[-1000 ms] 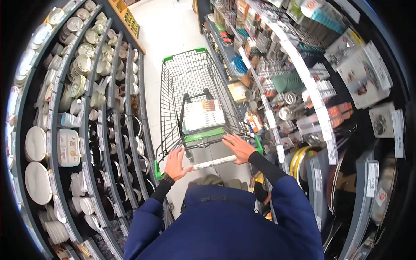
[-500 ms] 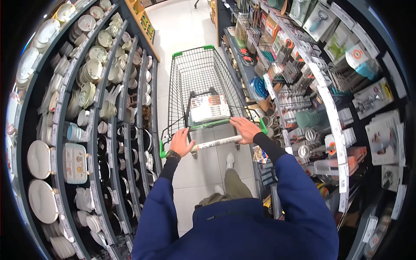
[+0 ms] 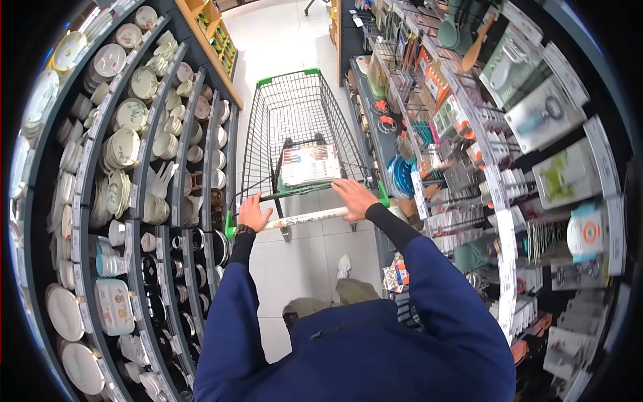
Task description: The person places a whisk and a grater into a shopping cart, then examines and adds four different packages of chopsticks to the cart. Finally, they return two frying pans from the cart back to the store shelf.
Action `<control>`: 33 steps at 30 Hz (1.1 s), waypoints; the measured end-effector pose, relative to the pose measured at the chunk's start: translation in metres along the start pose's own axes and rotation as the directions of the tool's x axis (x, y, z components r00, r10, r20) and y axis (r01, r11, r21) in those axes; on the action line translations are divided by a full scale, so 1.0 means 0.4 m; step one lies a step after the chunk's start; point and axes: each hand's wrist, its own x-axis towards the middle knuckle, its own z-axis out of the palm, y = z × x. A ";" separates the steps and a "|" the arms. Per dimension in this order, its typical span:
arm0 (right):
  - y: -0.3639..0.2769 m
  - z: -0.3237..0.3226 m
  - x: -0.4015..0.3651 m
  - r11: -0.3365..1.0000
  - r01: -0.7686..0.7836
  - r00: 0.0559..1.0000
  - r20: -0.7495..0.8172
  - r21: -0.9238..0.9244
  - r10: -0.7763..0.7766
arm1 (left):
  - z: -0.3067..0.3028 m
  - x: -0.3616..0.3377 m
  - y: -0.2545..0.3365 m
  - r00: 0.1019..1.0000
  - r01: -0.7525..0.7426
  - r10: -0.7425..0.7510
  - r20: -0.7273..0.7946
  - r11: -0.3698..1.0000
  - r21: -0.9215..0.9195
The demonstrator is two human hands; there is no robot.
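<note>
Holding cart handle [image 3: 305, 217]: left hand [image 3: 253, 213], right hand [image 3: 353, 198]; shelves [image 3: 134, 167] close both sides.

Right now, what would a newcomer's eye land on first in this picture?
The green-trimmed wire shopping cart fills the middle of the aisle, with the left hand and right hand on its handle and a flat box in its near end. Shelves of plates and bowls curve up the left side; racks of kitchen utensils crowd the right.

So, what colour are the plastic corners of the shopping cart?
Green, seen best in the head view: the corners of the cart.
</note>
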 end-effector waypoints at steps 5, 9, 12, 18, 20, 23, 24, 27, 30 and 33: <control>0.160 -0.020 0.127 1.000 0.001 1.000 -0.020 -0.006 -0.001 | 0.009 0.199 -0.004 1.000 -0.009 0.009 -0.028 1.000 0.000; 0.263 -0.038 0.233 1.000 -0.010 1.000 -0.005 -0.008 0.010 | 0.015 0.349 -0.029 0.999 -0.022 0.021 -0.032 1.000 -0.004; 0.345 -0.045 0.305 1.000 -0.011 1.000 -0.007 0.001 0.011 | 0.019 0.459 -0.035 0.999 -0.002 0.001 -0.041 1.000 -0.012; 0.478 -0.091 0.476 0.999 -0.021 1.000 0.010 -0.031 0.021 | -0.005 0.689 -0.067 0.999 -0.017 0.016 -0.031 1.000 -0.020; 0.528 -0.098 0.523 0.999 -0.033 0.999 0.005 -0.039 0.033 | -0.009 0.768 -0.073 0.999 -0.035 0.034 -0.037 0.999 -0.019; 0.601 -0.111 0.609 0.999 -0.046 0.999 0.005 -0.013 0.046 | -0.017 0.887 -0.089 0.998 -0.058 0.057 -0.022 0.998 -0.031; 0.629 -0.111 0.636 0.999 -0.048 0.999 0.008 -0.011 0.048 | -0.012 0.924 -0.099 0.998 -0.053 0.051 -0.035 0.996 -0.066; 0.694 -0.130 0.712 0.998 -0.043 0.999 0.010 -0.045 0.044 | -0.023 1.036 -0.111 0.999 -0.048 0.048 0.001 0.997 -0.058; 0.774 -0.135 0.772 0.995 -0.070 0.996 0.041 -0.076 0.073 | -0.008 1.145 -0.116 0.997 -0.072 0.071 -0.011 0.997 -0.035; 0.841 -0.146 0.830 0.994 -0.086 0.996 0.034 -0.068 0.088 | -0.010 1.244 -0.116 0.998 -0.059 0.059 0.019 0.998 -0.019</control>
